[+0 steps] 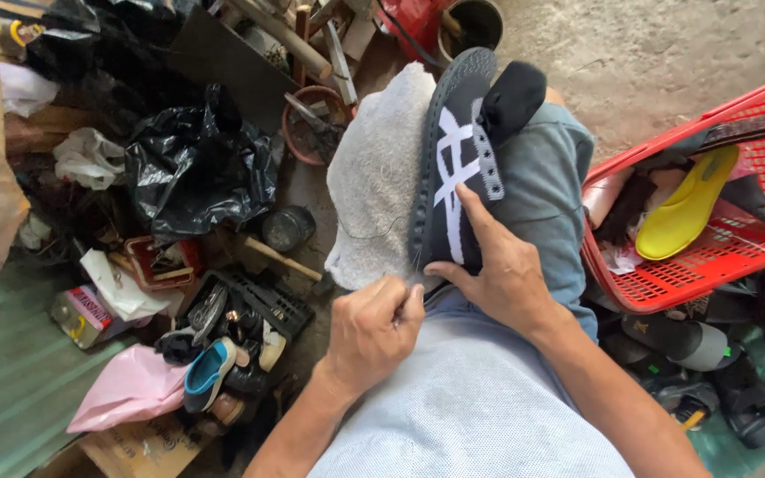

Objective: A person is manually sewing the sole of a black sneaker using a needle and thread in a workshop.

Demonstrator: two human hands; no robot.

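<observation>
At the centre of the frame, a black shoe with white stripes (455, 168) lies sole-edge up on a grey towel (374, 177) across the person's knee. The right hand (504, 274) presses flat on its side, fingers spread. The left hand (372, 329) pinches closed at the shoe's heel edge, seemingly on a thin thread; a red basket (710, 265) sits at right.

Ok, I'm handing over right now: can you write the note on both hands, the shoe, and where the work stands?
Left hand: pinched shut at the heel edge of the black knit shoe with white stripes, apparently on a thin thread that loops over the grey towel; no needle can be made out.
Right hand: pressed flat on the shoe's side, steadying it on the knee.
Done: cannot tell how much of the sole edge is stitched.
Left: apparently the stitching at the heel.
Red plastic basket holding a yellow insole stands at the right.
</observation>
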